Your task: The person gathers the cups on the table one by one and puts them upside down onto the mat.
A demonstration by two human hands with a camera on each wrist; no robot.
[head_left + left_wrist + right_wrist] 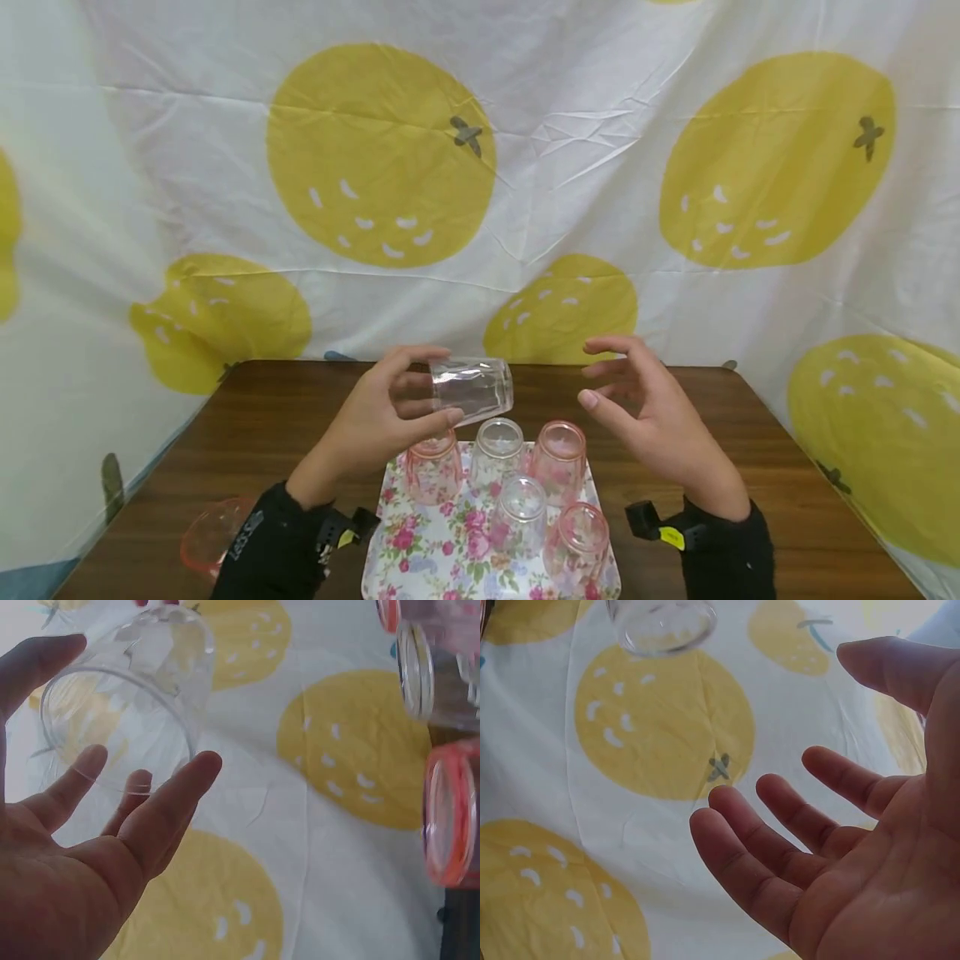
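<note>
My left hand [367,429] grips a clear drinking glass [474,389] near one end, thumb below and fingers around the far side. The glass lies tipped on its side above the tray, one end pointing right. In the left wrist view its round rim is by the palm and fingertips. To the right of it my right hand [671,437] hovers with loosely bent fingers spread and nothing in them. Below the hands, pink glasses [561,458] and clear glasses [519,521] stand upside down on a floral tray [420,550].
A pink glass dish [206,537] sits on the dark wooden table [795,508] by the left sleeve, partly hidden by it. Behind the table hangs a white cloth [570,167] with big yellow fruit prints.
</note>
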